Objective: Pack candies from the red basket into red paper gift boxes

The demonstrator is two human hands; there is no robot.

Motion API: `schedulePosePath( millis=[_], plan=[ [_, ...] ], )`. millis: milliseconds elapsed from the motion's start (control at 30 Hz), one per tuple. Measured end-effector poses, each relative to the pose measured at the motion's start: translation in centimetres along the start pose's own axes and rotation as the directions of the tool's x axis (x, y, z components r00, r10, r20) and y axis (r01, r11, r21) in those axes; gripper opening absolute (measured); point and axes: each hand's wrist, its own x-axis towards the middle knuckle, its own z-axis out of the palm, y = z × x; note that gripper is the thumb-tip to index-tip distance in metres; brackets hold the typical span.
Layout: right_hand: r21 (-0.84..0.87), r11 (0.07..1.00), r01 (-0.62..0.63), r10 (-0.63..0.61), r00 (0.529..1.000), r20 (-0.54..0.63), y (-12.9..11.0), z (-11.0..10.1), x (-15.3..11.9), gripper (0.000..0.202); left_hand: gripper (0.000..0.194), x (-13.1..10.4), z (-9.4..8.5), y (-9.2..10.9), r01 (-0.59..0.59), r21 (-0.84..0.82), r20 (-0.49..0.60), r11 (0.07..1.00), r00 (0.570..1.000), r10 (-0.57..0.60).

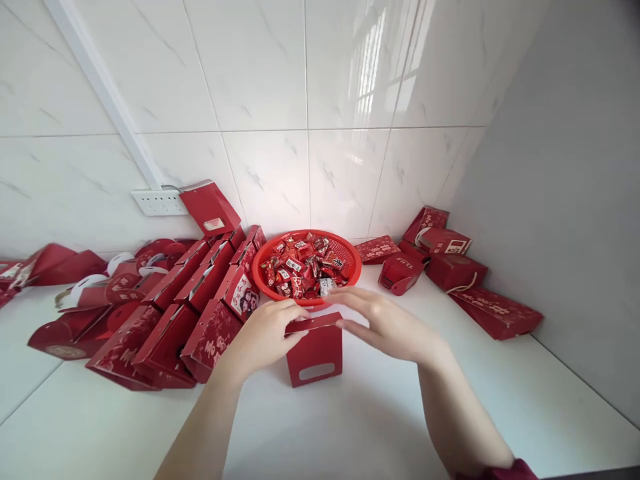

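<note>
A red paper gift box with a pale oval window stands upright on the white table before me. My left hand is closed on the left side of its top edge, thumb in front and fingers behind. At the top right corner hovers my right hand, its fingers stretched out and spread; the thumb is at the box's edge, and I cannot tell whether it touches. Just behind the box sits a red plastic basket heaped with wrapped candies.
Rows of red boxes crowd the left, with another box lying on top at the back. More red boxes lie at the right beside a grey panel. A socket strip is on the tiled wall.
</note>
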Motion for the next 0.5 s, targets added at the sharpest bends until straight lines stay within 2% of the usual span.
schedulePosePath(
  millis=[100,233,333,433,500],
  plan=[
    [0.022,0.999,0.024,-0.024,1.000,0.013,-1.0,1.4,0.4,0.034,0.014,0.6,-0.2,-0.1,0.001,-0.023,0.010,1.000,1.000,0.000],
    [0.064,0.997,-0.049,0.046,0.997,0.055,0.3,2.9,0.3,0.012,0.010,0.1,0.0,0.1,0.013,-0.109,0.091,0.994,0.996,-0.003],
    [0.132,0.988,-0.081,0.069,0.993,0.091,0.7,3.0,0.1,0.008,0.003,-0.4,-0.1,0.4,0.055,-0.126,0.156,0.991,0.987,-0.035],
    [0.165,0.978,-0.129,0.116,0.989,0.088,0.6,2.9,0.4,0.010,0.017,-0.3,-0.3,0.5,0.087,-0.140,0.197,0.986,0.979,-0.058],
    [0.168,0.973,-0.159,0.147,0.986,0.084,0.6,3.0,0.7,0.014,0.016,-0.2,-0.3,0.3,0.110,-0.151,0.223,0.982,0.972,-0.075]
  ],
)
